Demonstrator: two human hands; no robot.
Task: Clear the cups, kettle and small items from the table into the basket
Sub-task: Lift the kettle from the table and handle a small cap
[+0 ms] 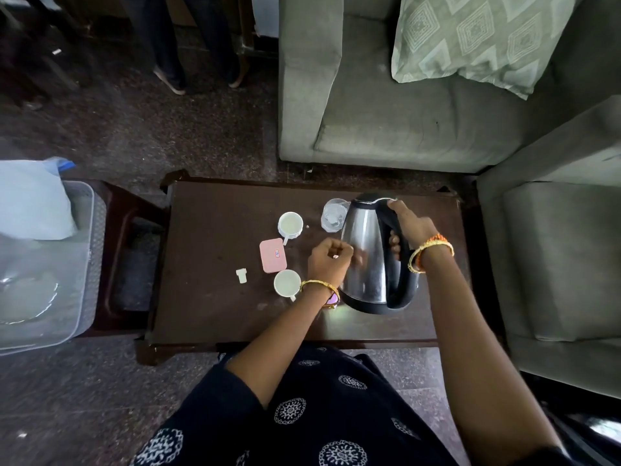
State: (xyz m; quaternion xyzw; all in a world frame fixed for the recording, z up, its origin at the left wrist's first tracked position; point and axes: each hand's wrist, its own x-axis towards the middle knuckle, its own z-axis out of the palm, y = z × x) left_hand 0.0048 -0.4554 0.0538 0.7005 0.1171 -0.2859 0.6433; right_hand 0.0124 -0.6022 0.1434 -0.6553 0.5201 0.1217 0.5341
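On the table (pixel 208 297), right hand (pixel 411 227) grip wrapped around kettle (pixel 366 250) handle, left hand (pixel 329 260) fisted (beside kettle)

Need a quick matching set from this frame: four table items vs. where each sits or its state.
Things:
1. kettle
2. glass
3. pink box
4. small white piece

Places or states:
A. lies alone, left of the pink box
B. held at the handle by the right hand
C. between the two white cups
D. at the far side, beside the kettle's spout

Pairs: 1-B, 2-D, 3-C, 4-A
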